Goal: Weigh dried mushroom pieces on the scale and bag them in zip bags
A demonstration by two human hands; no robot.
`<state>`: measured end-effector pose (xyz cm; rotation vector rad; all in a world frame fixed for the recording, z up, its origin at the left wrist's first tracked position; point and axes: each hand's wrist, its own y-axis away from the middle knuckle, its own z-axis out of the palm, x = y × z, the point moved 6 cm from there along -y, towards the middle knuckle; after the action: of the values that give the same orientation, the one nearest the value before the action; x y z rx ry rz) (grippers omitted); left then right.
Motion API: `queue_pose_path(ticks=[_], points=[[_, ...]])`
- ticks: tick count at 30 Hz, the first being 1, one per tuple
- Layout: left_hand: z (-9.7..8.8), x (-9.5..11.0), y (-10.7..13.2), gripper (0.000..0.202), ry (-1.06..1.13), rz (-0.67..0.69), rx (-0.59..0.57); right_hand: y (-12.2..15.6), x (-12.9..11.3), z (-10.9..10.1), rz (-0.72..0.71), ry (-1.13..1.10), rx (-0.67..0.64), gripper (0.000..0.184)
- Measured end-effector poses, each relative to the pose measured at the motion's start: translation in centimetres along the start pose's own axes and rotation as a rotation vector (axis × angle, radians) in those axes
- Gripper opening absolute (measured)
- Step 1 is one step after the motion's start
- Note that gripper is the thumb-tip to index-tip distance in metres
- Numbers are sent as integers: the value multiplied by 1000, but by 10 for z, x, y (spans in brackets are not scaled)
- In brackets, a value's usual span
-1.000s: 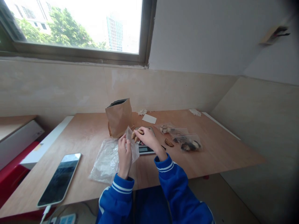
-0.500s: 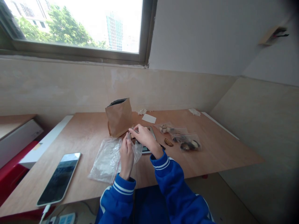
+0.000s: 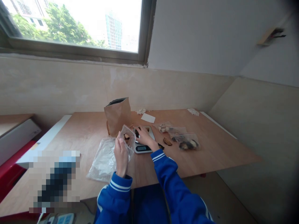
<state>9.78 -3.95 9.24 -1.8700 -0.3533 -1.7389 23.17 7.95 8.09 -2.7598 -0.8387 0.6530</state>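
The left grip (image 3: 121, 155) is pinched together on the edge of a clear plastic zip bag (image 3: 128, 138) of dark-brown dried pieces, held up just beside a white digital kitchen scale (image 3: 142, 148). The right grip (image 3: 145, 137) curls over the scale's platform by a dark dried piece (image 3: 136, 133); whether it is clamped on that piece I cannot tell. The bag looks light, soft and slippery, best held at its top edge; the pieces look brittle.

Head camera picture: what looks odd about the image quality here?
In the head view, the window is blown out nearly white, a coarse pixelated block covers the left part of the wooden table, and the right-hand corners fall into dark vignetting.
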Motion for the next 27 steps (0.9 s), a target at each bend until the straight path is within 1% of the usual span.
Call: queue_pose_path(ticks=[2,4,7,13,15,18,21,25,27], points=[[-1,1,1,47,5,6,6,1,3,17,8,72,-28,54],[-2,2,2,48,10,15,9,0,4,24,6,104,-11,48],[-3,3,2,48,12,18,17,-3,6,24,-13,114,22,39],[-3,2,3,47,32,38,51,-3,11,19,8,76,61,30],[-3,2,3,46,32,35,59,-2,11,17,8,28,71,26],[-4,1,3,46,21,26,70,0,9,13,-7,-95,120,20],[-4,0,2,46,14,29,72,3,10,9,-9,-256,180,24],[-4,-1,3,46,14,48,71,4,10,1,63,-412,257,21],[-4,-2,3,47,20,55,67,4,8,-11,126,-486,340,18]])
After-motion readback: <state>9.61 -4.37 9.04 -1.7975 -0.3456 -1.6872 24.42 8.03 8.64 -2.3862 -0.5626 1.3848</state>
